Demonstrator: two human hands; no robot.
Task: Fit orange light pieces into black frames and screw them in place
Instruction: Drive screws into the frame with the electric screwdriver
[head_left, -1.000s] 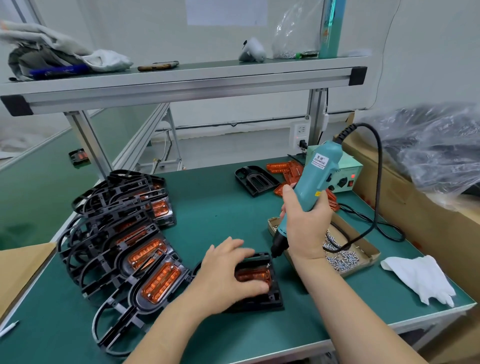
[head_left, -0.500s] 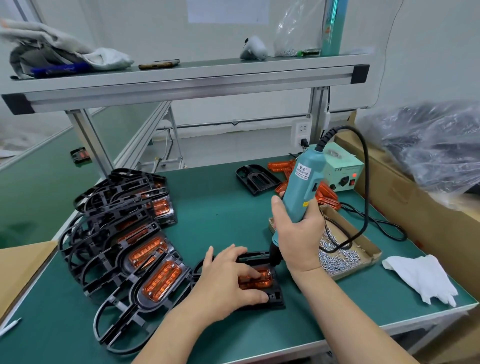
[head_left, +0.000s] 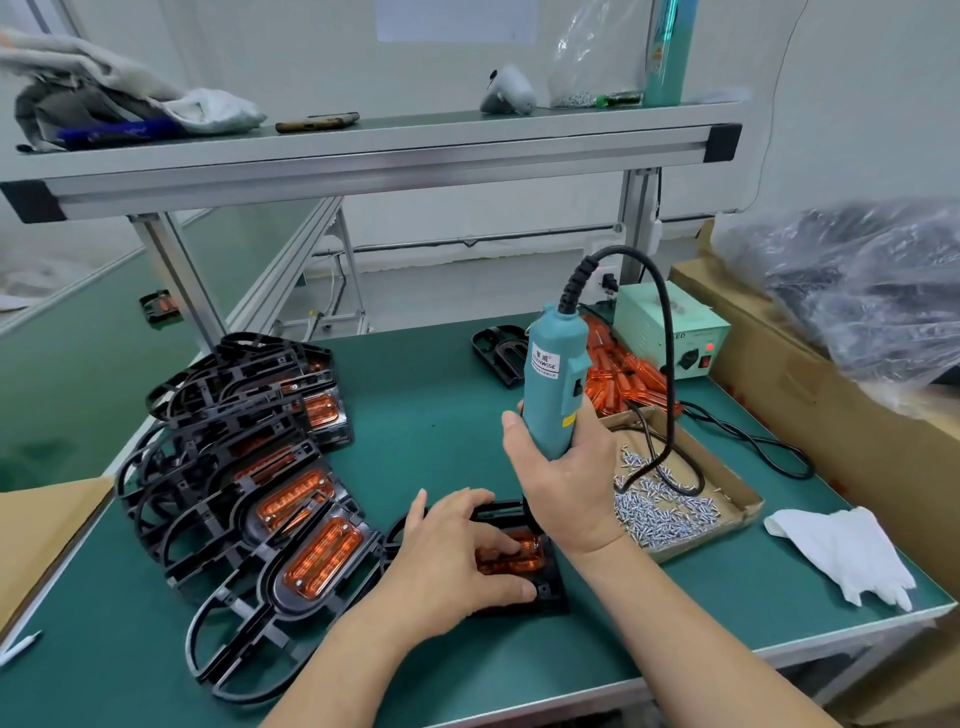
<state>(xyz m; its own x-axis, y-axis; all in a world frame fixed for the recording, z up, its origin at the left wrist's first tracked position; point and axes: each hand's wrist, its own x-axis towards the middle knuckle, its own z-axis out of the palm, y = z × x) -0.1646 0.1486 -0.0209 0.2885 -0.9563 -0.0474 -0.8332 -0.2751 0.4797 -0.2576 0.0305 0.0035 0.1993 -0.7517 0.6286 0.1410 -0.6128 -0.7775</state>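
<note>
A black frame (head_left: 549, 597) with an orange light piece (head_left: 527, 552) in it lies on the green mat near the front. My left hand (head_left: 452, 558) presses down on it with spread fingers, the thumb at its near edge. My right hand (head_left: 563, 478) grips a teal electric screwdriver (head_left: 551, 382) held upright, its tip hidden behind the hand at the frame's far right corner. A cardboard tray of screws (head_left: 670, 506) sits just right of the hand. Loose orange pieces (head_left: 621, 376) and one bare black frame (head_left: 498, 353) lie behind.
Several finished frames with orange lights (head_left: 249, 467) lie overlapping at the left. The screwdriver's power box (head_left: 670, 330) and its black cord (head_left: 748, 441) are at the back right. A white glove (head_left: 841, 551) lies near the right front edge. A cardboard box with plastic bags (head_left: 852, 332) borders the right.
My right hand has brought the screwdriver down and left from above the screw tray onto the frame's far corner, tilting it upright. My left hand has stayed on the frame.
</note>
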